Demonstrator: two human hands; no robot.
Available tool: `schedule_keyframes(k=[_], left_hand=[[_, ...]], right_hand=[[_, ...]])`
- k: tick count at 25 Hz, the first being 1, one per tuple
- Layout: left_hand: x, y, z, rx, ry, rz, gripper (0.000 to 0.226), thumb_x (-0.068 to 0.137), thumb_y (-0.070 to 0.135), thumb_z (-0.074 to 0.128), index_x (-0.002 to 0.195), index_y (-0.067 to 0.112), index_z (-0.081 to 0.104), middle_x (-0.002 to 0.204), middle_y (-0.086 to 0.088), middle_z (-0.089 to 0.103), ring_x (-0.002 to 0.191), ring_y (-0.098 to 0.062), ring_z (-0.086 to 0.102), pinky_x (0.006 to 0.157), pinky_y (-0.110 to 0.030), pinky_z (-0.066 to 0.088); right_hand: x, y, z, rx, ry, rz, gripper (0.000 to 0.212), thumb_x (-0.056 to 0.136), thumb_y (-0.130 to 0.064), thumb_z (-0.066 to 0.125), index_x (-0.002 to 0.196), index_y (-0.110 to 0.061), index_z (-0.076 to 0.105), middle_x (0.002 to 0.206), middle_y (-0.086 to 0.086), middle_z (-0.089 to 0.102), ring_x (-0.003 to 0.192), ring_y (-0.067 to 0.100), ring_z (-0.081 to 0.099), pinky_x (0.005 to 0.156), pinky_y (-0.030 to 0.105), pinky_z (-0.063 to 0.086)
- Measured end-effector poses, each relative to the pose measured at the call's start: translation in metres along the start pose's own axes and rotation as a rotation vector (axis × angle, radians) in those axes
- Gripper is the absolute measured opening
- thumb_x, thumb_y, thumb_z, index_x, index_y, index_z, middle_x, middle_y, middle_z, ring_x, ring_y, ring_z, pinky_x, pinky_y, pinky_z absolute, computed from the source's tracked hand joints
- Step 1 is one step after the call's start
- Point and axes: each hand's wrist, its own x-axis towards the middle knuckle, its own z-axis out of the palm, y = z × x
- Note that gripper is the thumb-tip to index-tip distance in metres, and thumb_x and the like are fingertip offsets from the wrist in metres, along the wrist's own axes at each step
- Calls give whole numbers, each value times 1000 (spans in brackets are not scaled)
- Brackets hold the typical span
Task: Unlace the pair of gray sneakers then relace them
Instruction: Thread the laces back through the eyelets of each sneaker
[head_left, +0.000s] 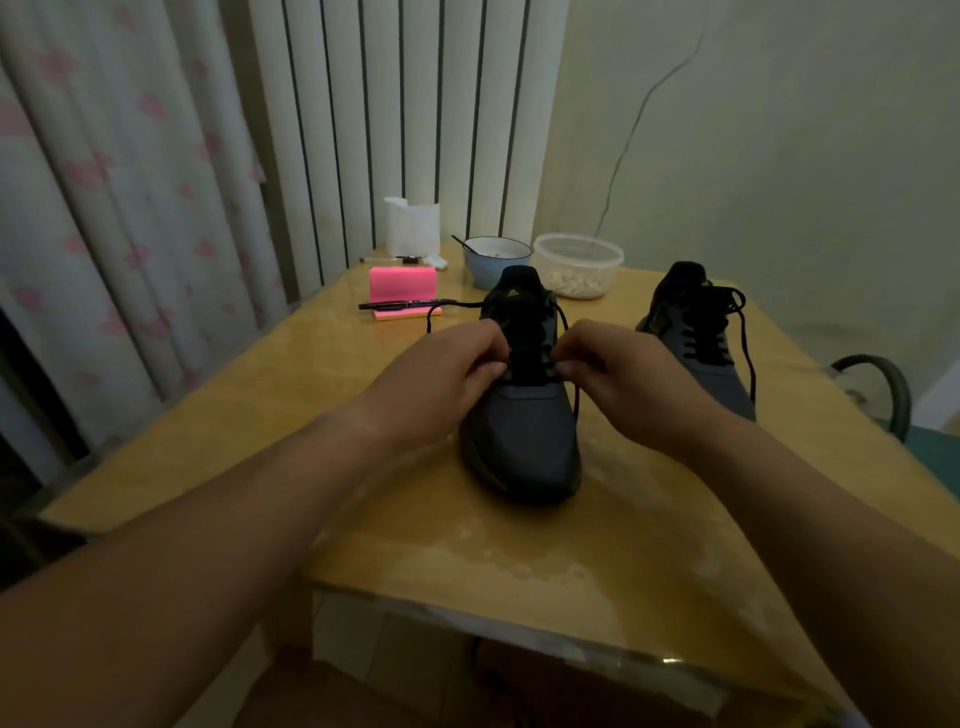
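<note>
At frame centre my left hand (447, 376) and right hand (623, 382) pinch the lace (460, 303) low on the sneaker (524, 436); I'd draw both sides evenly, without jerking.

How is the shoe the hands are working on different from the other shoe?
The near sneaker sits in the middle, and the left hand and right hand pinch its lace; the far sneaker stands untouched to the right. The near sneaker lies closer to the person than the far sneaker. Both are gray with black laces.
</note>
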Motion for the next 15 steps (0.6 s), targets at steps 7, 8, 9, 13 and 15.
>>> schedule_keyframes(k=[7,8,9,13,15], left_hand=[[17,6,-4,239,-67,137,8,105,24,58,103,28,51,104,9,50,88,-11,54,73,-29,48],[16,7,0,238,-45,128,9,106,24,56,103,28,48,104,7,51,86,-13,54,71,-31,48],[15,8,4,236,-20,109,7,106,24,54,104,25,48,104,5,52,83,-14,54,69,-31,46],[13,12,7,234,45,63,6,110,25,47,111,19,48,93,4,55,70,-7,51,58,-26,35],[11,13,7,222,59,68,5,110,24,46,110,19,47,92,5,55,70,-8,52,59,-27,38]], right_hand=[[11,1,0,-343,-78,-198,10,107,-24,50,111,-18,56,106,3,59,87,23,59,75,43,53],[9,1,2,-289,-57,-172,10,107,-25,50,110,-17,56,103,2,58,87,23,58,74,41,51],[7,1,4,-229,-37,-138,10,107,-25,50,108,-17,55,99,1,58,86,23,57,73,40,49],[3,-6,13,-74,8,-33,11,108,-27,48,98,-22,48,87,-4,56,77,19,54,68,43,46],[5,-10,15,-59,9,-2,13,108,-28,47,96,-22,45,84,-3,55,74,17,52,65,42,43]])
